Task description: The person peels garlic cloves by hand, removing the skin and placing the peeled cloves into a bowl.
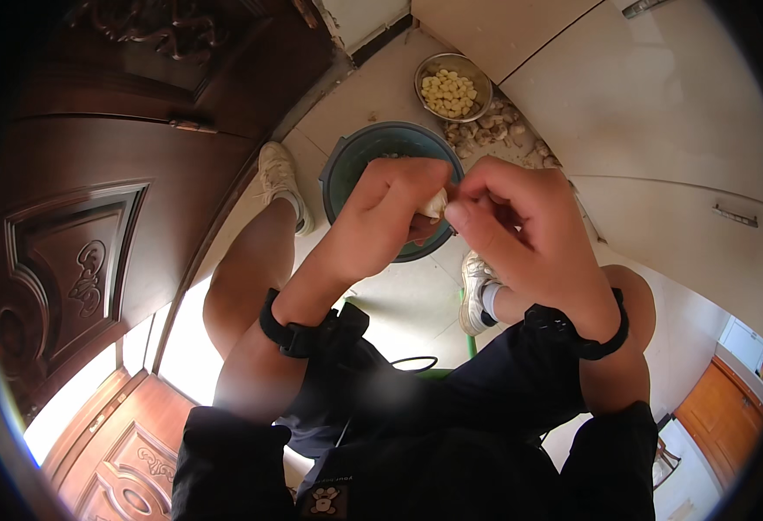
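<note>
My left hand [388, 211] is closed around a pale garlic bulb or large clove [433, 205], held over a dark round plastic basin [339, 172]. Close against its right side is my right hand [518, 218], thumb and bent index finger touching or almost touching the garlic. Whether the right fingers pinch a bit of skin cannot be made out. Both hands cover part of the basin, whose contents are mostly hidden. Beyond it, a steel bowl [487, 104] holds many peeled garlic cloves [448, 93]. Unpeeled garlic bulbs [492, 129] lie on the floor beside that bowl.
A carved dark wooden door [179, 156] stands at the left, pale cabinets [642, 111] at the right. My shoes [278, 172] rest on the tiled floor on either side of the basin. Garlic debris lies along the cabinet base. Green legs of a seat [471, 345] show beneath me.
</note>
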Tool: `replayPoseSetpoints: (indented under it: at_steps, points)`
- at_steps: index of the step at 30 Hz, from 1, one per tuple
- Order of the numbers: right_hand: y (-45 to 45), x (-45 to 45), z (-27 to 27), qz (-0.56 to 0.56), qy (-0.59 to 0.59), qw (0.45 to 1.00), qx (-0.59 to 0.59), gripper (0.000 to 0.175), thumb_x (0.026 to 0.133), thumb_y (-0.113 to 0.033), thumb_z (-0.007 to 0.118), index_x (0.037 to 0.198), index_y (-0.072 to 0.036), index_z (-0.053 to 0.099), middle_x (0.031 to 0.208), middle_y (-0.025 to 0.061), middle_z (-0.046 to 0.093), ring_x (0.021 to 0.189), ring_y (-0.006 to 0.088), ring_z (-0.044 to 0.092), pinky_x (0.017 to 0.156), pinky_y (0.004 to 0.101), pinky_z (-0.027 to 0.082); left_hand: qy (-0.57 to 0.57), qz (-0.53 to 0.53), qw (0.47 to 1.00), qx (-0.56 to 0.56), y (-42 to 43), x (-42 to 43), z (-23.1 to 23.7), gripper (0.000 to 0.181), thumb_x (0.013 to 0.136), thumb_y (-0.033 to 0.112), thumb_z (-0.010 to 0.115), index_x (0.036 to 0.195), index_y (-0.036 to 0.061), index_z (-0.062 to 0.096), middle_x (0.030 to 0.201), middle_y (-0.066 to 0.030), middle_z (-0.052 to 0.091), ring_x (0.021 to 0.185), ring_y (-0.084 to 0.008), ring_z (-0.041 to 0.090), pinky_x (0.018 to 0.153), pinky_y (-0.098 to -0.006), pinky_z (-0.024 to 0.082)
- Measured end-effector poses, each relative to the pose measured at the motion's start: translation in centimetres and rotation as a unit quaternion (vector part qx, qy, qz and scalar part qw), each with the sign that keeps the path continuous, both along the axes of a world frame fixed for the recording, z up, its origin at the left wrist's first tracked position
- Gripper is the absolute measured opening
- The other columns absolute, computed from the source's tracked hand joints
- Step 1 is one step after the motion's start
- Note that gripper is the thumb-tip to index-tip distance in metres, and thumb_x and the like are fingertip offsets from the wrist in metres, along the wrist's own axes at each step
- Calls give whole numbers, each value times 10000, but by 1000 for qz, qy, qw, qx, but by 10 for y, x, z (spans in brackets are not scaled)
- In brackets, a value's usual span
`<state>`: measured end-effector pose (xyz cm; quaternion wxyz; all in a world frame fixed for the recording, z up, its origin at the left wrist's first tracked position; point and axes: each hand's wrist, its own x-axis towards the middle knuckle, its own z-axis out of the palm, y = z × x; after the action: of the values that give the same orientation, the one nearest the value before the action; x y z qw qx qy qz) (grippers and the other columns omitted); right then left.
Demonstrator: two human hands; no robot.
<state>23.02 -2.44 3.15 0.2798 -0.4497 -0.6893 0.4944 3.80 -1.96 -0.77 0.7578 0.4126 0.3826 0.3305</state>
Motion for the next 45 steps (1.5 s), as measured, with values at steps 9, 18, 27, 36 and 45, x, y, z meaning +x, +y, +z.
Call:
replayPoseSetpoints:
  at_steps: [9,18,27,36,45]
  points:
    - [-2,-1,-6,-40,94,982,-158,174,943,-127,640,874,32,618,603,34,576,532,58,478,489,243,372,36,1,992,125,0,5,-11,304,995,141,427,716,20,437,620,-9,424,596,-81,377,526,-283,331]
    - [-4,-2,-13,-43,-2,999,5,108,887,-87,645,834,-8,595,592,91,555,495,188,542,485,303,420,53,51,989,128,-5,13,-14,260,997,124,441,773,-6,460,656,-32,455,596,-90,405,513,-286,349]
    - [-4,-6,-31,-65,-40,977,197,38,846,-14,650,864,-21,617,584,60,550,479,95,493,467,254,390,41,92,988,113,-7,20,-20,269,1028,146,447,811,-9,478,672,-29,463,582,-86,417,502,-276,363]
    - [-4,1,-16,-33,-4,998,53,76,888,-43,650,859,6,600,589,2,508,503,39,423,464,220,324,26,78,994,75,-5,21,-19,339,1055,209,409,802,-1,492,633,-18,445,544,-84,403,489,-271,345]
    - [-1,5,-11,-36,16,999,-28,100,849,-94,682,851,-9,629,601,93,585,486,182,548,481,293,420,4,34,998,46,-4,17,-24,313,1050,198,415,828,1,513,661,-15,471,547,-80,406,490,-265,345]
